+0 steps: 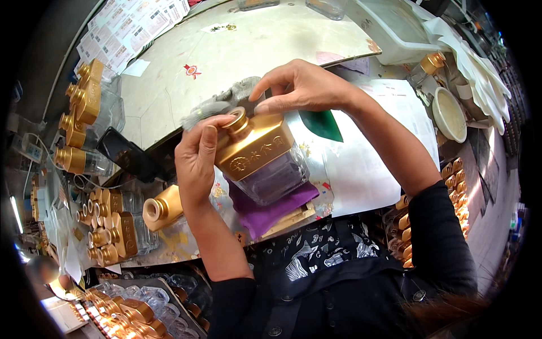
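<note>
A square clear-glass bottle with a gold shoulder and neck rests tilted on a folded purple cloth. My left hand is closed round the side of its gold shoulder, fingers up by the neck. My right hand is over the far side of the bottle, thumb and forefinger drawn together in a pinch close to the neck. Whatever is between those fingertips is too small to make out. Just behind the bottle lies a crumpled grey glove. Left of my left forearm, another gold-topped bottle lies on its side.
Gold-topped bottles crowd the left side, with a dark phone above them. White paper sheets and a green piece lie on the right. A white bowl stands farther right. A pale board spans the far side.
</note>
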Motion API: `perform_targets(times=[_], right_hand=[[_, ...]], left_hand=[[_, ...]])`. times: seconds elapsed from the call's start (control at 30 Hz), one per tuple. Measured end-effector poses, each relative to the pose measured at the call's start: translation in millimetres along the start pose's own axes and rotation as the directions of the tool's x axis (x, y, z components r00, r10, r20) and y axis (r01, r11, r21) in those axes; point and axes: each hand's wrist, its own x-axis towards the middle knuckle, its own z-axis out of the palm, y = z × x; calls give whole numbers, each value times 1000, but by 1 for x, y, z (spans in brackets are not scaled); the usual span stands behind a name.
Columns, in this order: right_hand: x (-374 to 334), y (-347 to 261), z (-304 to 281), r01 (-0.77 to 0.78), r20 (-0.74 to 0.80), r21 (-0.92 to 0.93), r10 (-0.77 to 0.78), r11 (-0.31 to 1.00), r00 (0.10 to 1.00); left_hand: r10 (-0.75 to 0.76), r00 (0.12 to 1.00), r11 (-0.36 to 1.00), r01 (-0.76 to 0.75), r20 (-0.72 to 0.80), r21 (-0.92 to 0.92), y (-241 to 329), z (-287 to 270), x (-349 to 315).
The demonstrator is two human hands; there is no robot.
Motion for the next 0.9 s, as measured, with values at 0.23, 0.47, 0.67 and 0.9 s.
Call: perform_targets(times=[0.23,0.47,0.67,0.9], right_hand=[[12,-13,-3,-25,160,-131,46,991,986],[19,-20,-3,-14,222,-109,38,994,974],[23,-13,-2,12,222,-72,5,997,975],[24,-8,-1,-6,214,6,4,1000,977]], left_hand=[[-227,974,915,219,16,-338,-4,2,0],[-271,962,847,250,23,-470,-6,0,-3],[-275,961,860,259,27,-440,-3,-1,-4],[-287,957,855,271,33,-441,-3,-3,-3]])
